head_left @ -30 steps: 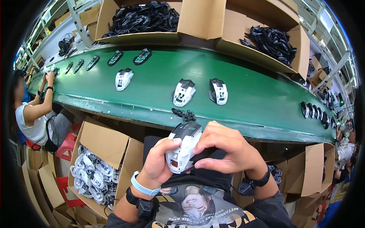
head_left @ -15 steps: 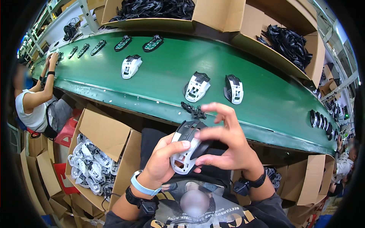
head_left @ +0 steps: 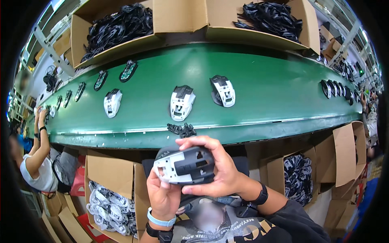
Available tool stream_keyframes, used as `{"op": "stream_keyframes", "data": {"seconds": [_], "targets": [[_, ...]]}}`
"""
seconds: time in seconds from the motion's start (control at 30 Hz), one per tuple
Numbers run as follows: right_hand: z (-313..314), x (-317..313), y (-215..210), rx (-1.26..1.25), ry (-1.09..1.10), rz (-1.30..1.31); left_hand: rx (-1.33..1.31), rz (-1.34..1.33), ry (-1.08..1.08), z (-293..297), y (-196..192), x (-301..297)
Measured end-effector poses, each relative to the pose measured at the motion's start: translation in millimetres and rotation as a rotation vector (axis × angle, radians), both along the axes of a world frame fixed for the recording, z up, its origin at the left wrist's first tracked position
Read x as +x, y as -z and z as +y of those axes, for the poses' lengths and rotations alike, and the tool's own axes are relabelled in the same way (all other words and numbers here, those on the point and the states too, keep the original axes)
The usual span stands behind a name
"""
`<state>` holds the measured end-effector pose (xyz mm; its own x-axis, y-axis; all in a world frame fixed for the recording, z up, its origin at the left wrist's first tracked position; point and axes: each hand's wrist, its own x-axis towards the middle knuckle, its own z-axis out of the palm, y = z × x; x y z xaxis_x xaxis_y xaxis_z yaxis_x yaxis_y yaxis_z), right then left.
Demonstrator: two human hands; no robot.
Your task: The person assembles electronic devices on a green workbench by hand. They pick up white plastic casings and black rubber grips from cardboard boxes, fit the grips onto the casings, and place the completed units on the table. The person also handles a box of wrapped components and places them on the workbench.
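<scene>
A mouse shell (head_left: 187, 167), white at one end and dark grey at the other, is held between both hands in front of my chest, lying sideways with its cut-outs facing up. My left hand (head_left: 163, 196) grips the white end, thumb along the near edge. Wrapped round the dark end is my right hand (head_left: 222, 172), fingers over the far side and thumb below. Just beyond, a small pile of black plastic parts (head_left: 182, 129) lies at the near edge of the green worktop (head_left: 267, 89). Three similar shells, a left one (head_left: 112, 103), a middle one (head_left: 182, 103) and a right one (head_left: 223, 91), rest behind.
Cardboard boxes of black parts, one on the left (head_left: 180, 16) and one on the right (head_left: 221, 18), line the far side. Below the worktop stand a box of white shells (head_left: 109, 170) and another box (head_left: 275, 174). Circuit-board assemblies (head_left: 128, 71) lie far left. A co-worker (head_left: 40, 172) sits left.
The shell has turned from upright to sideways, dark end to the right. My right hand has closed round that end. The view has shifted, so the worktop items appear further left.
</scene>
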<state>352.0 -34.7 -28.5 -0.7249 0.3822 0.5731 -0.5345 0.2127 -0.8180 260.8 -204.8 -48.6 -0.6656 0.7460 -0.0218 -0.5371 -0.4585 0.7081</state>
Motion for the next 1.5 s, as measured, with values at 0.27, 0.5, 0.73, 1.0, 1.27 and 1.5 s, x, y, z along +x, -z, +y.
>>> {"op": "stream_keyframes", "data": {"seconds": [0.27,0.5,0.73,1.0,1.27,1.5], "targets": [[7,14,-9,-0.177,-0.105,-0.133,-0.039,-0.028,0.004,1,-5,7],[23,16,-10,-0.238,-0.202,-0.046,-0.151,0.132,-0.134,17,-28,20],[-13,15,-10,-0.551,0.010,-0.133,-0.266,1.195,-0.345,35,-8,-1],[-4,34,7,-0.430,0.225,-0.352,-0.015,1.630,-0.213,77,19,17],[194,121,13,0.566,1.136,-0.500,-0.041,1.672,0.001,68,-11,-9],[371,207,10,0.692,1.369,-0.608,-0.346,1.467,-0.168,43,2,-33]]}}
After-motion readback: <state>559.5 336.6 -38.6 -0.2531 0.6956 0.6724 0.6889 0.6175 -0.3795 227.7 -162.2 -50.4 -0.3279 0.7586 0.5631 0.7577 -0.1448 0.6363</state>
